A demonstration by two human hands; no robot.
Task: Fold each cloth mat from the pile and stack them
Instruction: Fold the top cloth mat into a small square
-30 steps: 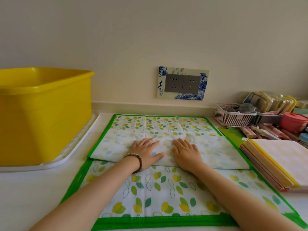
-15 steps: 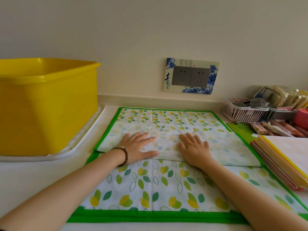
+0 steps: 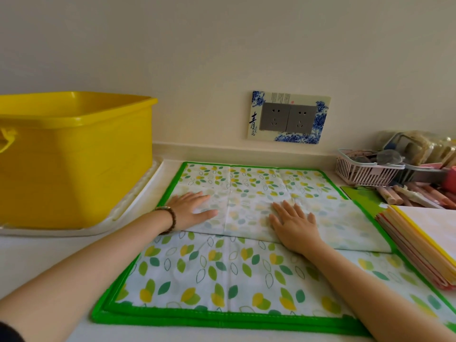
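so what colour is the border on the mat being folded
Bright green border around the leaf-print mat, clearest in the head view.

Reaching forward, left hand (image 3: 191, 209) and right hand (image 3: 293, 224) laid flat, palms down, fingers straight, well apart.

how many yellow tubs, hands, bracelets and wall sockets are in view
yellow tub: 1
hands: 2, left hand and right hand
bracelet: 1
wall sockets: 2
total: 6
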